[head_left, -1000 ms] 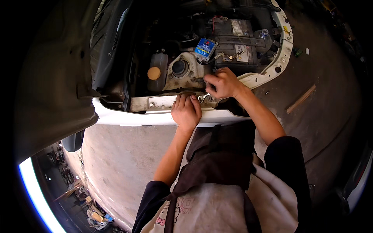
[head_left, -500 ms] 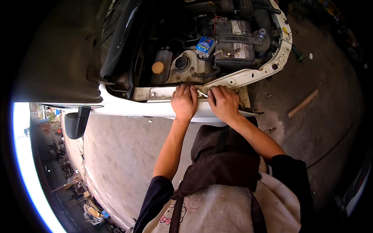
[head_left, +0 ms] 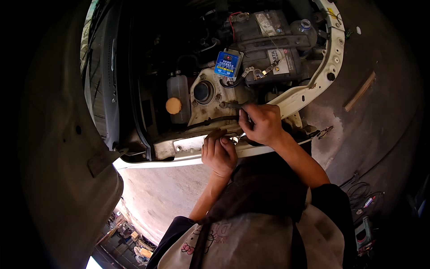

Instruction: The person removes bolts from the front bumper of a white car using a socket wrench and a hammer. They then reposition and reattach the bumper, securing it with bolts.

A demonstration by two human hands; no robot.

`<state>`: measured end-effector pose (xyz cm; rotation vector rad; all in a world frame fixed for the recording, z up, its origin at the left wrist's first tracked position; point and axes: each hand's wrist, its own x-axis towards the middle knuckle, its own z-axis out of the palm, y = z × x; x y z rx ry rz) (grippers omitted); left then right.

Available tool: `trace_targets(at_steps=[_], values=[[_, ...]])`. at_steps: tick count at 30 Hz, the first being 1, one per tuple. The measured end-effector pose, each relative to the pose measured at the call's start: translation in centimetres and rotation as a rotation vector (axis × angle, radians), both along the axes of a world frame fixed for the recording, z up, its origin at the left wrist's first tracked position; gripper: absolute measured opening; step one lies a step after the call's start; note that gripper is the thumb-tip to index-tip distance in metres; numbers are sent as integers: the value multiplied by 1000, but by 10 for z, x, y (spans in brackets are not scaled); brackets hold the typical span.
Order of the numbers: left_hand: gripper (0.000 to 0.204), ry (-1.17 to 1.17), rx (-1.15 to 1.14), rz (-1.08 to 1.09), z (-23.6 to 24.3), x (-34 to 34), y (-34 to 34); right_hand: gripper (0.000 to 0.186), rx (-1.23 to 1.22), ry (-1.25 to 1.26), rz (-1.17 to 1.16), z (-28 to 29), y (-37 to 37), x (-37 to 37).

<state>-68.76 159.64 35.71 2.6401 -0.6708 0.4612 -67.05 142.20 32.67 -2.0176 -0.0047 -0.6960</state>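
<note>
I lean over the open engine bay of a white car. My left hand (head_left: 219, 154) rests with curled fingers on the white body rail (head_left: 188, 145) at the bay's front edge. My right hand (head_left: 260, 123) is closed around a dark slim tool (head_left: 233, 105) that points left toward the metal strut tower (head_left: 206, 94). A bit of shiny metal shows between the two hands; what it is cannot be told.
A black battery (head_left: 268, 49) with a small blue device (head_left: 227, 64) lies at the back of the bay. A translucent reservoir with a yellow cap (head_left: 174, 105) stands left. The raised hood (head_left: 58, 148) fills the left side. A wooden stick (head_left: 360, 92) and cables (head_left: 363, 197) lie on the concrete floor.
My right hand has lifted off the body rail and moved up into the bay with the tool. My left hand stays on the rail. The view has shifted closer.
</note>
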Motion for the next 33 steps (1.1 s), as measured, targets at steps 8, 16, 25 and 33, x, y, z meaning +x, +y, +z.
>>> trace_targets(at_steps=[8, 16, 25, 33], values=[[18, -36, -148, 1, 1, 7, 2, 11, -123, 34, 102, 0, -2, 33], [44, -235, -540, 174, 41, -73, 85, 15, 385, 123, -224, 5, -10, -59], [29, -524, -352, 171, -5, 22, 55, 19, 382, 288, -166, 1, -31, -179], [38, -377, -355, 118, 19, -24, 68, 15, 389, 358, -23, 0, -3, -180]])
